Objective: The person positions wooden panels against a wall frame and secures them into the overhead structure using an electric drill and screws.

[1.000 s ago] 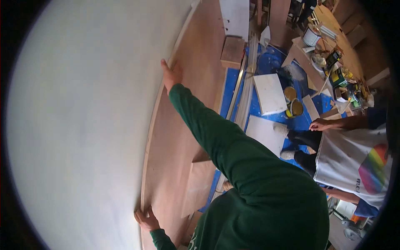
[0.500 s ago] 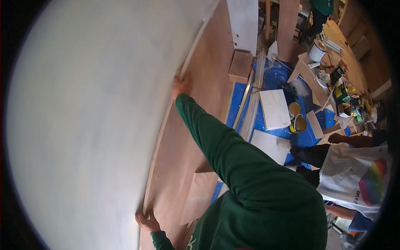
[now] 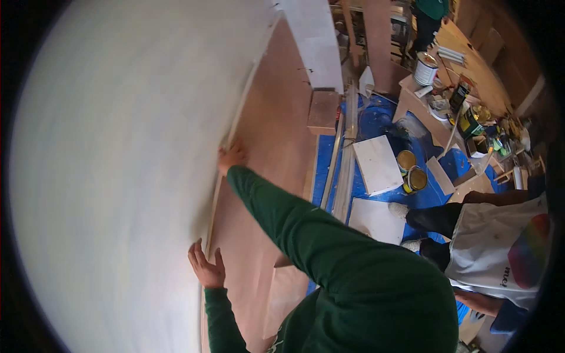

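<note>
A long reddish-brown wooden panel [image 3: 268,117] runs beside a broad pale surface [image 3: 118,165] that fills the left side. My right hand [image 3: 233,157], at the end of a green sleeve reaching up and left, grips the panel's pale edge about halfway along. The tips of its fingers are partly hidden. Lower down, my left hand [image 3: 207,267] is open at the same edge, its fingers pointing up and its thumb apart. A small wooden piece [image 3: 286,297] projects from the panel near my chest.
To the right, a co-worker in a white apron [image 3: 494,241] stands by a blue floor sheet [image 3: 368,117]. On it are a white board [image 3: 376,166], open cans [image 3: 416,180] and long strips [image 3: 347,165]. Beyond is a cluttered bench [image 3: 471,65]; another person [image 3: 432,15] stands far off.
My right hand has slid down the panel's edge toward me. My left hand has loosened from its grip and moved up, fingers now spread. The view has shifted slightly.
</note>
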`<control>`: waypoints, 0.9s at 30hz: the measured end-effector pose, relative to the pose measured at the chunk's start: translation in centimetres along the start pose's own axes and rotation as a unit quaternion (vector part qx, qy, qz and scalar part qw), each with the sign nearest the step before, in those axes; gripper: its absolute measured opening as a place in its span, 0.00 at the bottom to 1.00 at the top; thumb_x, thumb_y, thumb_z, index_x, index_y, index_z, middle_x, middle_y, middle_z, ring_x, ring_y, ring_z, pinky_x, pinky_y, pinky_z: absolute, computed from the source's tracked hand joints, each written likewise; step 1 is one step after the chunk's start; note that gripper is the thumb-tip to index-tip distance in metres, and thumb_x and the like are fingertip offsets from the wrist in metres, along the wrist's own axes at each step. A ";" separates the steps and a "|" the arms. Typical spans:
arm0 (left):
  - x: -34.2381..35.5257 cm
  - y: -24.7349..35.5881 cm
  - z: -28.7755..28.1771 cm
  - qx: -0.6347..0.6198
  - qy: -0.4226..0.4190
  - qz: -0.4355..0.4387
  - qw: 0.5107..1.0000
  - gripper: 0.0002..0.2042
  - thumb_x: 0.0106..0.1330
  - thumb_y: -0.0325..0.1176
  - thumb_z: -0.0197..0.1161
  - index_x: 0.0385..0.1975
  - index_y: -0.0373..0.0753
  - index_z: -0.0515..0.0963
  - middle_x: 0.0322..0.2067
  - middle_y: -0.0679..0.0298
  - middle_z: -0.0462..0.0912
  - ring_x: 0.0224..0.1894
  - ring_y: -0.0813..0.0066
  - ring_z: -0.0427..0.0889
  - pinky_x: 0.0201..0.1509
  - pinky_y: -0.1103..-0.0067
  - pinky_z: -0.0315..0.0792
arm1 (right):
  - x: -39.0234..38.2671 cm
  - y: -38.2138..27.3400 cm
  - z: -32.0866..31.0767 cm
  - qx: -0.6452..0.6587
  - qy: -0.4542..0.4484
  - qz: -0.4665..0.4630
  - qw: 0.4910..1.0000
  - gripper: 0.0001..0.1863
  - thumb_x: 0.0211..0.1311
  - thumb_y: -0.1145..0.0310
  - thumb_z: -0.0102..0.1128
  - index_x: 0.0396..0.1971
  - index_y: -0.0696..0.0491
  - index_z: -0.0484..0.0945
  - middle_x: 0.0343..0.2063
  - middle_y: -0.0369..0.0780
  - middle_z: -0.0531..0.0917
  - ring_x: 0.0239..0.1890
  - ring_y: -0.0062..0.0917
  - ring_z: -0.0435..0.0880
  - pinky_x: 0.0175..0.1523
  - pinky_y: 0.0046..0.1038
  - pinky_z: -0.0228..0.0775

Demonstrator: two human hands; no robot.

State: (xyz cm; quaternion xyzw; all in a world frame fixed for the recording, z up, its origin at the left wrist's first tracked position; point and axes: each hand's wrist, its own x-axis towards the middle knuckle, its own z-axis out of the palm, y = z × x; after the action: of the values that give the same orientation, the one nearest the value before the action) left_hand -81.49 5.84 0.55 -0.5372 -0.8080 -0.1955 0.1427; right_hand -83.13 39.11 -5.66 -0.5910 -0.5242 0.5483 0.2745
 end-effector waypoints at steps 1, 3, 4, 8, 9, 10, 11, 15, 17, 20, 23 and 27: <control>3.0 1.1 2.2 -0.010 -0.006 0.028 1.000 0.26 0.60 0.34 0.67 0.58 0.33 0.70 0.53 0.47 0.73 0.57 0.44 0.71 0.62 0.59 0.66 | 1.2 0.3 -0.8 -0.003 0.024 0.001 1.000 0.44 0.71 0.45 0.48 0.75 0.54 0.39 0.71 0.58 0.52 0.72 0.52 0.54 0.73 0.49 0.50; 6.5 1.0 5.0 0.061 -0.010 0.050 0.997 0.27 0.61 0.35 0.67 0.59 0.32 0.69 0.54 0.46 0.74 0.57 0.45 0.71 0.63 0.58 0.66 | 1.1 -0.3 -1.7 0.007 0.019 -0.001 1.000 0.46 0.70 0.44 0.49 0.75 0.53 0.39 0.72 0.58 0.47 0.73 0.53 0.50 0.72 0.52 0.50; 7.2 0.6 5.8 0.105 -0.013 0.054 0.993 0.27 0.62 0.35 0.67 0.60 0.32 0.69 0.55 0.46 0.74 0.57 0.45 0.72 0.63 0.58 0.66 | 0.0 -1.0 -2.0 0.017 -0.007 0.000 1.000 0.47 0.69 0.43 0.50 0.75 0.53 0.38 0.72 0.58 0.44 0.73 0.53 0.48 0.72 0.54 0.49; 7.4 0.4 9.8 0.228 -0.028 0.066 0.971 0.29 0.64 0.41 0.65 0.62 0.33 0.68 0.55 0.47 0.76 0.58 0.47 0.73 0.64 0.57 0.64 | 0.6 -2.6 -6.1 0.036 -0.119 0.060 0.990 0.51 0.67 0.42 0.53 0.75 0.52 0.36 0.74 0.55 0.39 0.74 0.58 0.38 0.72 0.60 0.42; 8.2 1.1 10.3 0.210 -0.053 0.047 0.975 0.29 0.64 0.42 0.64 0.62 0.33 0.68 0.55 0.47 0.76 0.58 0.47 0.73 0.65 0.57 0.63 | 1.5 -2.6 -7.4 0.038 -0.140 0.076 0.987 0.51 0.67 0.42 0.54 0.75 0.52 0.36 0.74 0.54 0.37 0.74 0.59 0.35 0.73 0.61 0.40; 8.2 1.7 10.2 0.196 -0.077 0.014 0.977 0.29 0.65 0.42 0.63 0.62 0.33 0.68 0.55 0.47 0.76 0.58 0.47 0.73 0.65 0.57 0.62 | 1.5 -2.3 -8.8 0.028 -0.189 0.043 0.981 0.52 0.66 0.42 0.55 0.75 0.52 0.36 0.74 0.53 0.36 0.75 0.57 0.35 0.73 0.59 0.40; 6.7 1.5 8.8 0.193 -0.099 -0.034 0.976 0.29 0.65 0.43 0.62 0.62 0.33 0.68 0.55 0.47 0.77 0.58 0.47 0.73 0.66 0.58 0.62 | -0.3 -1.8 -10.4 0.017 -0.255 0.006 0.967 0.52 0.65 0.41 0.56 0.75 0.52 0.36 0.75 0.52 0.36 0.75 0.55 0.35 0.74 0.57 0.40; 10.0 1.7 10.5 0.208 -0.096 0.012 0.973 0.32 0.64 0.45 0.64 0.63 0.32 0.66 0.54 0.45 0.76 0.58 0.44 0.72 0.65 0.58 0.62 | 6.9 7.3 -11.6 0.248 -0.280 -0.222 0.901 0.56 0.60 0.39 0.61 0.75 0.53 0.40 0.75 0.50 0.41 0.77 0.45 0.40 0.77 0.44 0.42; 10.7 2.6 10.9 0.190 -0.106 0.014 0.976 0.30 0.65 0.44 0.62 0.62 0.30 0.66 0.56 0.46 0.75 0.58 0.45 0.72 0.66 0.58 0.61 | 8.5 16.1 -12.7 0.199 -0.257 -0.175 0.929 0.55 0.58 0.38 0.63 0.75 0.53 0.46 0.74 0.50 0.52 0.76 0.38 0.49 0.77 0.35 0.46; 9.9 2.7 10.1 0.177 -0.119 -0.002 0.977 0.29 0.66 0.43 0.61 0.61 0.29 0.67 0.57 0.46 0.74 0.59 0.46 0.71 0.66 0.58 0.60 | 6.8 31.7 -17.2 -0.022 -0.284 -0.109 0.952 0.50 0.58 0.33 0.57 0.70 0.54 0.59 0.69 0.52 0.62 0.71 0.45 0.60 0.74 0.42 0.51; 8.3 2.2 9.5 0.180 -0.124 -0.039 0.975 0.29 0.66 0.42 0.62 0.61 0.29 0.67 0.58 0.46 0.74 0.60 0.45 0.71 0.66 0.58 0.61 | 1.8 44.3 -25.9 -0.247 -0.339 -0.002 0.908 0.42 0.58 0.35 0.54 0.60 0.57 0.73 0.57 0.57 0.77 0.60 0.49 0.75 0.67 0.44 0.65; 8.8 0.3 11.2 0.172 -0.071 0.043 0.982 0.28 0.66 0.40 0.64 0.61 0.29 0.67 0.58 0.45 0.74 0.60 0.45 0.71 0.65 0.58 0.63 | -3.9 53.4 -36.1 -0.349 -0.355 0.174 0.850 0.38 0.54 0.35 0.58 0.43 0.58 0.84 0.45 0.53 0.84 0.50 0.45 0.83 0.56 0.41 0.74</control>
State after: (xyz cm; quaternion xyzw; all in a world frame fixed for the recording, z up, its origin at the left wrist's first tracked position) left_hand -84.79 18.32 -5.38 -0.5511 -0.8138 -0.0086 0.1841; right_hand -31.79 28.59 -43.31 -0.4948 -0.6312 0.5405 -0.2541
